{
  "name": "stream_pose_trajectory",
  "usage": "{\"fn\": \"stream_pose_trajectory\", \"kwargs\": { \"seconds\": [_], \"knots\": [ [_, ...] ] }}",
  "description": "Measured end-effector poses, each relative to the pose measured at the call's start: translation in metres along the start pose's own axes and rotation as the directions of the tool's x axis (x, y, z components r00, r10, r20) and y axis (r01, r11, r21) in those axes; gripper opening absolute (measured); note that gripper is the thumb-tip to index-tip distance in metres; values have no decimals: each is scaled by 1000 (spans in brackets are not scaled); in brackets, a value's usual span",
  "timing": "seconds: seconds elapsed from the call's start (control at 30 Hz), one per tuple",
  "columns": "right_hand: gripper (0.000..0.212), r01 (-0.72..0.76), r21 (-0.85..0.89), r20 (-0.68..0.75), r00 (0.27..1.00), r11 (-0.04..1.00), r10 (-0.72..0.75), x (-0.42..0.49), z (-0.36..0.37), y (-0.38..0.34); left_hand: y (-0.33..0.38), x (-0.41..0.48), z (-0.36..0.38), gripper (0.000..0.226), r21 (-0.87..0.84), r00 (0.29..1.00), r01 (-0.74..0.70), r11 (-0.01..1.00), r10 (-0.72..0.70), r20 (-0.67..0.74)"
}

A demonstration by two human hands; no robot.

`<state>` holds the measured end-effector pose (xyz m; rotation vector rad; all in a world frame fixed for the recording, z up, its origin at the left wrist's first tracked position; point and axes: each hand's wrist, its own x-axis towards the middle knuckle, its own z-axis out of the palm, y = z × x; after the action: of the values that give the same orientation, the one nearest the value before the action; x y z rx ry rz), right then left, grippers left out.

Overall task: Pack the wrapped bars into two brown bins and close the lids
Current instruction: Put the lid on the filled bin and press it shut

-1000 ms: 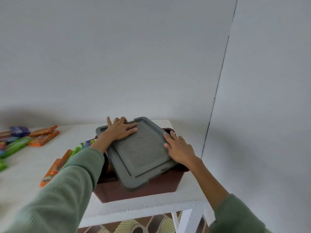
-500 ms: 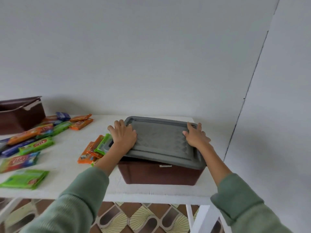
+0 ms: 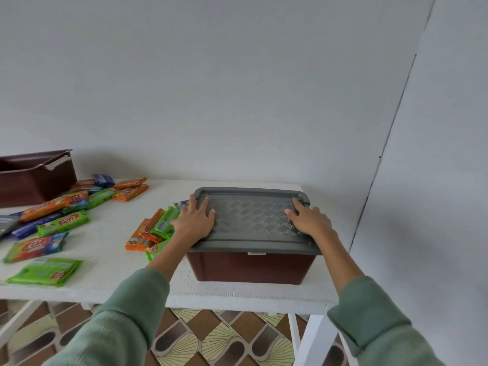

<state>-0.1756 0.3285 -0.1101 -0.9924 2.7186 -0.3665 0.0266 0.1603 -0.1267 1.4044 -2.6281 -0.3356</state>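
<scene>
1. A brown bin stands on the right part of the white bench, near its front edge. A grey lid lies flat across its rim.
2. The left grip rests palm down on the lid's left end. Its fingers are straight and spread, so it is released and presses rather than grasps.
3. The right grip rests the same way on the lid's right end, fingers straight, grasping nothing.
4. A small heap of orange and green wrapped bars lies on the bench just beside the bin's left side, partly behind the left wrist.
5. Further scattered bars in orange, green and blue cover the bench's left half.
6. An open-topped second brown bin stands at the bench's far left, by the wall. Its contents are hidden.
7. Green sleeves cover both forearms, and a patterned tile floor shows under the bench.
</scene>
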Motion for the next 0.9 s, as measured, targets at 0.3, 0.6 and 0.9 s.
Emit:
{"fn": "stream_pose_trajectory", "kwargs": {
  "seconds": [0.3,0.6,0.9],
  "knots": [
    [69,-27,622,-16,999,782,47,-10,-11,19,-4,-1,-19,66,-37,988,110,993,-106,113],
    [47,4,88,-298,954,996,23,-22,5,-4,26,-11,-15,47,149,986,165,975,-161,-42],
    [51,30,-102,-198,979,994,-50,-30,12,-15,39,-15,-3,46,255,988,125,959,-95,-125]
  ]
}}
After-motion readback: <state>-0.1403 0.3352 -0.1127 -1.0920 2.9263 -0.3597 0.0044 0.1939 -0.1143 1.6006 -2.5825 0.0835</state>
